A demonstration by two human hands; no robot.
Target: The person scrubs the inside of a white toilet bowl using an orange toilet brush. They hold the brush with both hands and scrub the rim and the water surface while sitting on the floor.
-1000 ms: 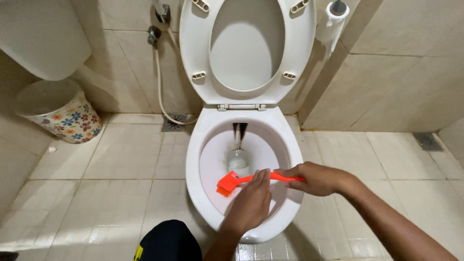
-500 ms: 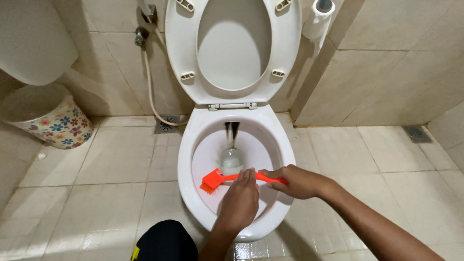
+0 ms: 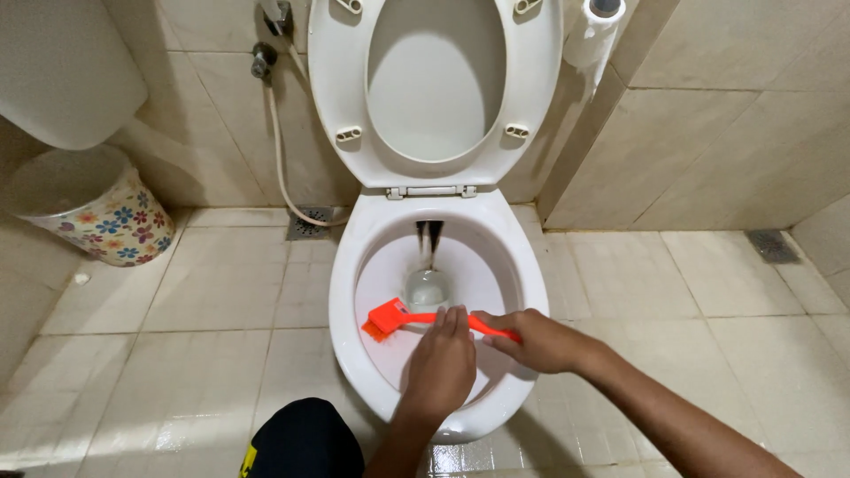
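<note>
Orange brush [image 3: 400, 320]: one, lying across the inside of the white toilet bowl [image 3: 350, 292], bristle head at left against the inner wall, handle running right. Mid-handle is hidden under the left hand [image 3: 440, 365]; handle end is hidden inside the right hand [image 3: 535, 340].

Left hand: palm down over the handle, fingers straight and pressed together, tips pointing far. Cannot tell whether it presses the handle or only covers it.

Right hand: fingers curled tightly round the handle end, thumb side toward the brush head.

Near edge: one dark-clothed knee [image 3: 305, 438], cut off by the frame bottom. Both forearms also cut off there.

Farther: bowl drain holds water, with one dark streak above it. One seat and lid [image 3: 434, 88], raised upright against the wall, top cut off.

Far left: one floral waste bin [image 3: 106, 217], one white hose [image 3: 279, 159] dropping to the floor drain [image 3: 310, 223]. Far right: one toilet paper roll [image 3: 595, 35], partly cut off; a second drain [image 3: 772, 246] in the floor.
</note>
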